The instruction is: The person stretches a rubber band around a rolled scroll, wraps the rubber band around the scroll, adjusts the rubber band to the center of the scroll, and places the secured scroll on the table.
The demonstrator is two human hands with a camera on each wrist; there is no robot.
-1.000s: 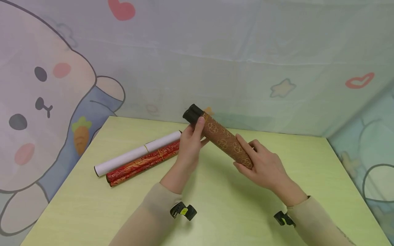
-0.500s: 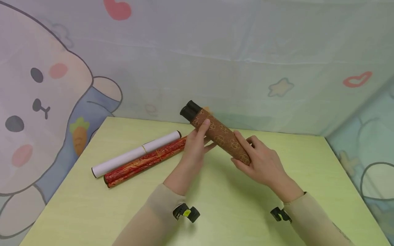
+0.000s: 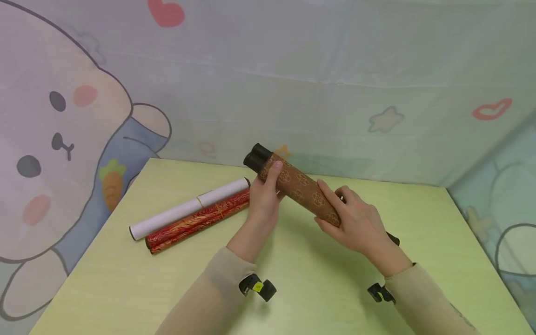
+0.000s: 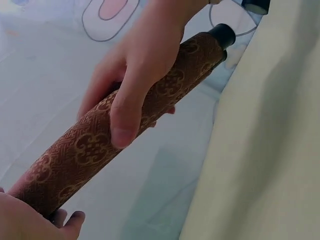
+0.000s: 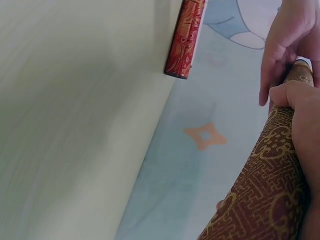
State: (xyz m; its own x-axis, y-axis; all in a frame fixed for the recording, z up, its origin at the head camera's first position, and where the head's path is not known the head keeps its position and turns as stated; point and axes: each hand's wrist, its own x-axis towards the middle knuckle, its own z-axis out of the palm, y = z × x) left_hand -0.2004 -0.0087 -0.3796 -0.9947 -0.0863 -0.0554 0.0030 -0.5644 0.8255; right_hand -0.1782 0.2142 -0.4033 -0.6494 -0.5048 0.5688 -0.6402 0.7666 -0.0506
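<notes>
A rolled brown brocade scroll (image 3: 302, 188) with gold flower patterns slants above the table, its upper end toward the back left. Two black knobs (image 3: 256, 157) stick out at that end. My left hand (image 3: 264, 197) grips the scroll near these knobs, thumb laid over the top. Farther down, my right hand (image 3: 356, 228) holds it with the thumb on the near side and fingers on the far side. A dark end knob (image 3: 392, 238) shows past the right wrist. The left wrist view also shows the right thumb pressed on the brocade (image 4: 90, 145).
To the left on the pale yellow table (image 3: 301, 288) lie a white scroll (image 3: 184, 210) tied with a thin band and, alongside it, red-and-gold scrolls (image 3: 197, 223). My left hand overlaps their right end. A cartoon-printed cloth (image 3: 293, 93) hangs behind the table.
The brown scroll has tilted and shifted slightly, and its far end knob now shows beyond my right wrist. My left hand has moved a little to the right; both hands keep their hold.
</notes>
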